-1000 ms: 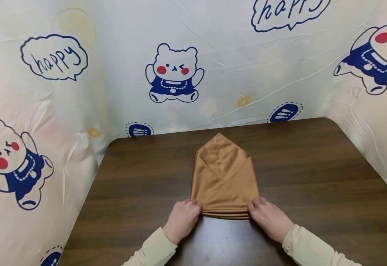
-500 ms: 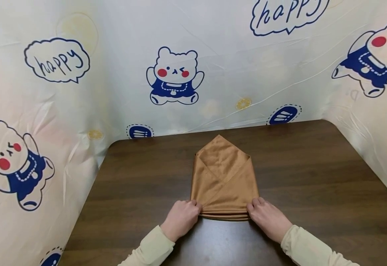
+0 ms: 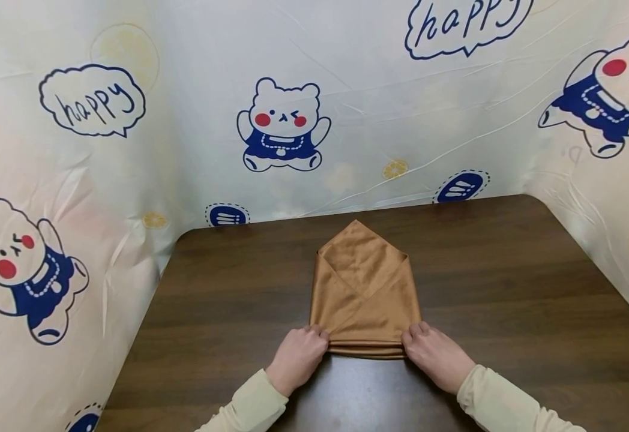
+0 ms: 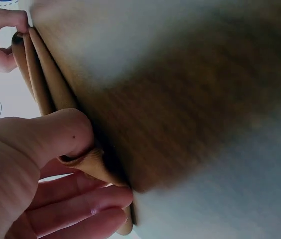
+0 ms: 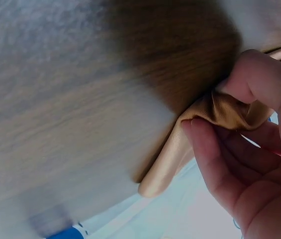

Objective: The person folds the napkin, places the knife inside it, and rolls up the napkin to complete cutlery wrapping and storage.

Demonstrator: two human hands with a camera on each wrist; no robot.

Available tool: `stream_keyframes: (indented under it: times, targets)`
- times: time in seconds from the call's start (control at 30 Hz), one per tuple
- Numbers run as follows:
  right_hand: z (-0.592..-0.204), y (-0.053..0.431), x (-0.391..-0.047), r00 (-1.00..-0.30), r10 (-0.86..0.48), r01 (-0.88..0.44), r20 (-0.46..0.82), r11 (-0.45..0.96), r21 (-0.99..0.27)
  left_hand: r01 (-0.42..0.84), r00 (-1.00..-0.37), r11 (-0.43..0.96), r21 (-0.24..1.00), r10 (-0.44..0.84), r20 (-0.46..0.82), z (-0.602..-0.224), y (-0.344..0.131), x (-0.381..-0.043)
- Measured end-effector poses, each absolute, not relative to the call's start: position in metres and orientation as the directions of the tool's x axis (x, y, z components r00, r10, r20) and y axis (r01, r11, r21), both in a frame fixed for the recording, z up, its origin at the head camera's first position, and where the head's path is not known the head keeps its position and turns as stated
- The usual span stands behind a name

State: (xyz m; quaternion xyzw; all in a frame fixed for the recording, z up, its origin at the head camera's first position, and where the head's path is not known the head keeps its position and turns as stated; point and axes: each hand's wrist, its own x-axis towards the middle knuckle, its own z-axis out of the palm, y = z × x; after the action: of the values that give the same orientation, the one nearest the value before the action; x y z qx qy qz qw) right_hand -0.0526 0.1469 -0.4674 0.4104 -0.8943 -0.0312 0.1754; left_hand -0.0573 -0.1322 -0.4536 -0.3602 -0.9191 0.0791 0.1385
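A brown satiny cloth (image 3: 365, 294) lies folded on the table, its far end a point and its near edge a stack of several folded layers. At the near left corner my left hand (image 3: 298, 359) pinches the layers. My right hand (image 3: 437, 355) does the same at the near right corner. In the left wrist view the thumb presses the bunched cloth (image 4: 94, 167) against the fingers. The right wrist view has the cloth (image 5: 230, 113) gathered between thumb and fingertips, with a rounded fold sticking out beyond them.
The dark wooden table (image 3: 228, 288) has rounded far corners. A pale curtain (image 3: 358, 108) printed with bears and the word happy hangs behind it and along both sides.
Both hands keep their hold on the cloth's near corners. The near layers look slightly shifted, and the head view has tilted a little.
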Motion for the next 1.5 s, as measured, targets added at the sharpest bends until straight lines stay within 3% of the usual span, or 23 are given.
stream_keyframes:
  times: [0.23, 0.73, 1.07, 1.5]
  targets:
    - [-0.467, 0.146, -0.052, -0.626, -0.728, -0.711, 0.278, 0.680, 0.179, 0.626, -0.723, 0.752, -0.208, 0.659, 0.206, -0.457, -0.134, -0.060]
    - [-0.463, 0.151, -0.055, -0.651, -0.692, -0.699, 0.313, 0.707, 0.110, 0.638, -0.761, 0.767, 0.066, 0.616, 0.204, -0.456, -0.149, -0.063]
    - [-0.455, 0.161, -0.064, -0.759, -0.622, -0.651, 0.193, 0.732, -0.198, 0.573, -0.802, 0.717, 0.397, 0.590, 0.092, -0.448, -0.159, -0.071]
    - [-0.449, 0.171, -0.076, -0.803, -0.589, -0.573, 0.095, 0.718, -0.395, 0.449, -0.819, 0.718, 0.531, 0.569, -0.078, -0.453, -0.163, -0.088]
